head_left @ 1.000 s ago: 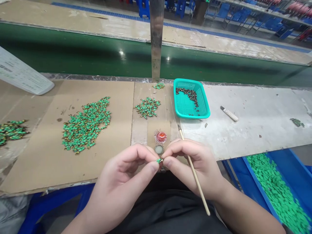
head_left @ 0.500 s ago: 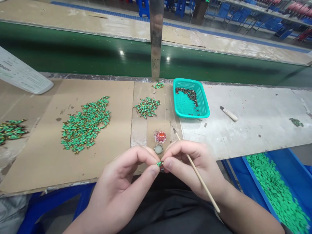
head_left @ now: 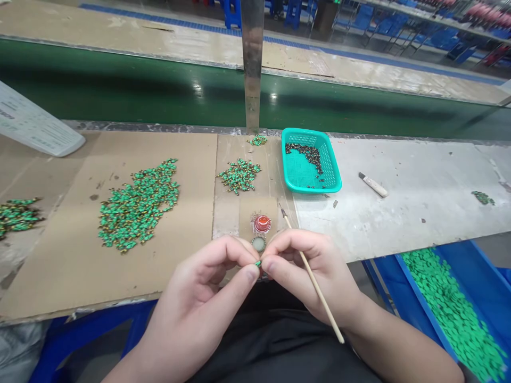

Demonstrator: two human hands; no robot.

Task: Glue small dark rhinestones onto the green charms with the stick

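"Cardboard (head_left: 83,271) lies before us; what's pinched?"

"Green piece (head_left: 258,264), near the front edge, in our left hand (head_left: 215,287); our right hand (head_left: 329,271), fingertips meeting it, holds a brush (head_left: 315,282). Blue stools (head_left: 232,15) stand beyond."

Head camera (close by) looks forward-down at both hands (head_left: 211,292) (head_left: 331,282).

Pinching a green piece (head_left: 257,264) with the left hand (head_left: 202,306), meeting it with the right hand (head_left: 330,274). Holding a brush (head_left: 314,282) aslant in that same hand, aiming its dark tip forward. Working just short of a grey disc (head_left: 258,244) and a red disc (head_left: 262,223). Facing a basket (head_left: 311,189) of dark bits (head_left: 305,151), seeing a green heap (head_left: 139,207) at left, a tool (head_left: 373,184) at right.
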